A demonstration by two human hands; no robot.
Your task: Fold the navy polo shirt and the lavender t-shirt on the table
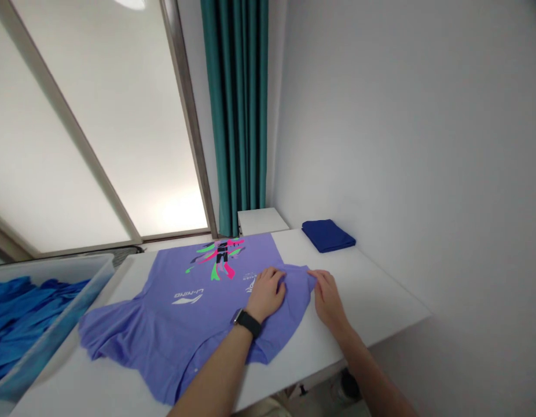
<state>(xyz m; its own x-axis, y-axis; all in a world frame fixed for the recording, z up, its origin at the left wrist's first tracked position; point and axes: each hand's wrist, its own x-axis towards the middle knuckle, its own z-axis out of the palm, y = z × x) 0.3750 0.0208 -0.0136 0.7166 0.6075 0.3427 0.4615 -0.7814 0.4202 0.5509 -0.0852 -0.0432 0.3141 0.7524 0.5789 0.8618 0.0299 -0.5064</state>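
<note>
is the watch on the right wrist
No, the dark watch is strapped to the left wrist, and the right wrist is bare.

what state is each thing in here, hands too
Purple shirt: spread out, one sleeve rumpled
Dark blue cloth: folded
Bin: uncovered
Blue fabric: rumpled, in the bin
Curtain: gathered
Watch: worn, left wrist
Left hand: resting on the shirt
Right hand: pinching the shirt's edge
</note>
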